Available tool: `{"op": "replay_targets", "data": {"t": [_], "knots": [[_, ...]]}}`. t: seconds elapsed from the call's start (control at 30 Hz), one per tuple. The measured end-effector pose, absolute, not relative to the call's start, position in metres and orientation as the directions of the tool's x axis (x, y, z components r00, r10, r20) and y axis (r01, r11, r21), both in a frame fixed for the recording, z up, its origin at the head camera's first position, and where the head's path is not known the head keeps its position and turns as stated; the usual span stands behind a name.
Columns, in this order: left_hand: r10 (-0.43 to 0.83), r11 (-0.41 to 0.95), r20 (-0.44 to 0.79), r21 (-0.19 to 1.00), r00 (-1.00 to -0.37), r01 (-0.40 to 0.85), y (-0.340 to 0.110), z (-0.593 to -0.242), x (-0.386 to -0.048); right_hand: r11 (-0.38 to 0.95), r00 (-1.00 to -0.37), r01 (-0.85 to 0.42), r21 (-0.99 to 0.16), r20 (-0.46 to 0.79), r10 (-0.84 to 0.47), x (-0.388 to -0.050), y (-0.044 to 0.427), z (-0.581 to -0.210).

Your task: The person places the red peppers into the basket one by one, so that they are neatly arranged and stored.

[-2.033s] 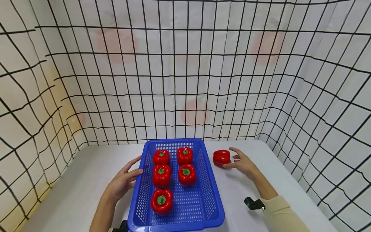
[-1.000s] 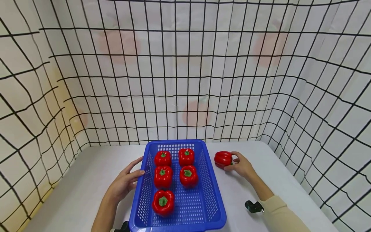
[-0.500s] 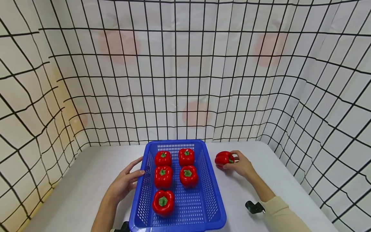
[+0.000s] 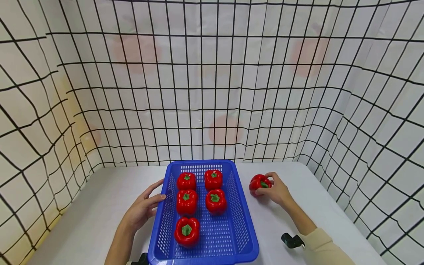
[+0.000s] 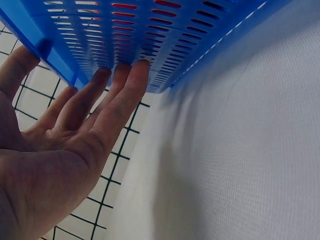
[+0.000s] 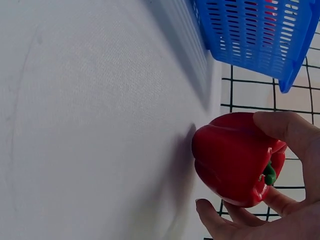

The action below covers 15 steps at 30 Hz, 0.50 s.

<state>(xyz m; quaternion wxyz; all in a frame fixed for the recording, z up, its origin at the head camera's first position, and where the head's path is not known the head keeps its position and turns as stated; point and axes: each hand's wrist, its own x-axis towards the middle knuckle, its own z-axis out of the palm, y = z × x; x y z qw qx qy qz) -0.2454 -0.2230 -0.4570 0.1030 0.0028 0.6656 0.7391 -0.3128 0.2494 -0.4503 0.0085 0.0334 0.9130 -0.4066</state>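
A blue plastic basket (image 4: 243, 221) with slotted walls stands on the white table and holds several red bell peppers (image 4: 187, 202), mostly with green stems up. My left hand (image 4: 140, 209) rests against the basket's left side, its thumb at the rim. In the left wrist view, its fairly straight fingers (image 5: 117, 107) touch the outer wall below the rim. To the right of the basket, my right hand (image 4: 278, 189) pinches another red bell pepper (image 4: 257, 183) between thumb and fingers. That pepper is tilted, its stem toward me, and the right wrist view shows its shadow beside it.
Walls of white sheeting behind black wire mesh (image 4: 215, 88) enclose the table at the back and both sides. White tabletop (image 4: 89, 206) shows left and right of the basket. A small black device (image 4: 291, 240) sits by the right sleeve.
My right hand has closed its fingers on the single pepper and turned it from lying sideways to stem toward me, shifting it slightly right. The left hand and basket hold their places.
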Motion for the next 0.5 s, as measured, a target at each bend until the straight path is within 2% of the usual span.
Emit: {"op": "replay_targets", "data": {"t": [0.5], "knots": [[0.156, -0.092, -0.130, 0.985, -0.979, -0.145, -0.222, -0.457, -0.246, 0.693, -0.996, 0.008, -0.721, 0.055, 0.070, -0.296, 0.244, -0.427]]}}
